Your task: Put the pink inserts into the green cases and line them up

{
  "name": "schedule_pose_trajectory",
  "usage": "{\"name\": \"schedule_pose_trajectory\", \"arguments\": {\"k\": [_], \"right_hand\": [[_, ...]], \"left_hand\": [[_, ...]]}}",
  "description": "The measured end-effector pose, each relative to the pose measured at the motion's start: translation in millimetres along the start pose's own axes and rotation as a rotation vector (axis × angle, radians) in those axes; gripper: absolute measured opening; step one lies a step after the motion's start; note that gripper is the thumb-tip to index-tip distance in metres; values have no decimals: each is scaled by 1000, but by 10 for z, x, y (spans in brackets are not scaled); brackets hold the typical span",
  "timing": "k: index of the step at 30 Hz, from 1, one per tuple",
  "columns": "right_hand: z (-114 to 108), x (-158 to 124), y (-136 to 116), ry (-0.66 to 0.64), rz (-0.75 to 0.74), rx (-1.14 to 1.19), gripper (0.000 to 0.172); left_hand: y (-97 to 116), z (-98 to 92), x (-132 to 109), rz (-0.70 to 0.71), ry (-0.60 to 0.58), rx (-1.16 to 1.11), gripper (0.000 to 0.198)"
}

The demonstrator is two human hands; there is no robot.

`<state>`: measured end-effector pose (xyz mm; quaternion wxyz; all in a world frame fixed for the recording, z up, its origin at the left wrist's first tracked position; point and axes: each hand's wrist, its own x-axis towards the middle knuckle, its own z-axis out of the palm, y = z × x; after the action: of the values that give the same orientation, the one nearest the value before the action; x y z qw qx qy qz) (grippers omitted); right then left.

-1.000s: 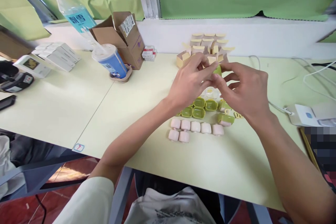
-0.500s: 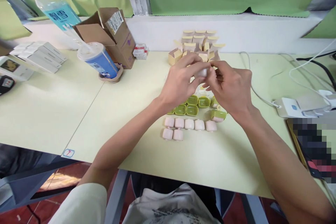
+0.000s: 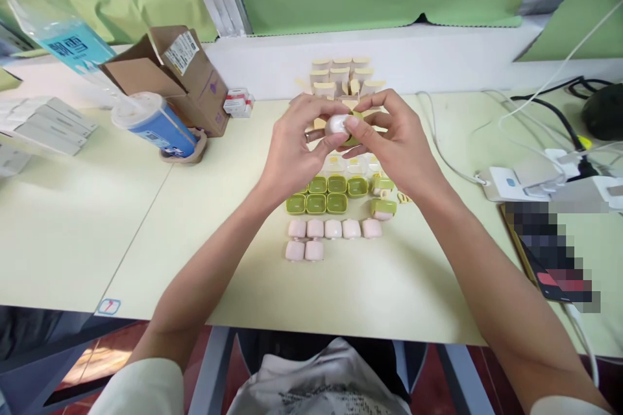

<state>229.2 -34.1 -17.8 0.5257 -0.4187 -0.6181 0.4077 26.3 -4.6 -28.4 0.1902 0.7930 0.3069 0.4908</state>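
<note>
In front of me, above the table, both hands meet at one small rounded white case [image 3: 335, 124] with a green cover piece [image 3: 357, 132] against its right side. My left hand [image 3: 294, 146] pinches the white case. My right hand [image 3: 396, 142] has its fingers around the green piece, its thumb at the case. Whether the two parts are joined is hidden by the fingers. Below lie rows of open green covers [image 3: 316, 204] and several pale pink-white cases [image 3: 314, 250]. To the right, a case in a green cover [image 3: 384, 209] lies on its side.
Open small cartons [image 3: 341, 74] stand by the wall, clear plastic pieces [image 3: 335, 164] before them. Leftward are a blue cup [image 3: 165, 130], a brown cardboard box [image 3: 195, 84] and white boxes [image 3: 53, 123]. A power strip [image 3: 516, 183], cables and a phone [image 3: 555, 253] are on the right.
The view has turned to the right. My hands have shifted their hold: the white case shows more, and the green piece is now visible in my right hand.
</note>
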Motion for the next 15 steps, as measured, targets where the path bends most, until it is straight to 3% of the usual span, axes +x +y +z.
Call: {"name": "schedule_pose_trajectory", "arguments": {"k": [5, 9, 10, 13, 15], "right_hand": [[-82, 26, -68, 7, -50, 66, 52], [-169, 34, -168, 109, -124, 35, 44], [-195, 41, -192, 126, -144, 23, 42], [-263, 64, -253, 142, -182, 7, 41], [-289, 73, -289, 147, -182, -3, 39]], "left_hand": [[205, -86, -53, 12, 107, 49, 29], [593, -139, -271, 86, 84, 157, 30], [701, -132, -383, 92, 28, 218, 29], [952, -37, -867, 136, -294, 221, 35], [1020, 61, -1246, 221, -379, 267, 38]]}}
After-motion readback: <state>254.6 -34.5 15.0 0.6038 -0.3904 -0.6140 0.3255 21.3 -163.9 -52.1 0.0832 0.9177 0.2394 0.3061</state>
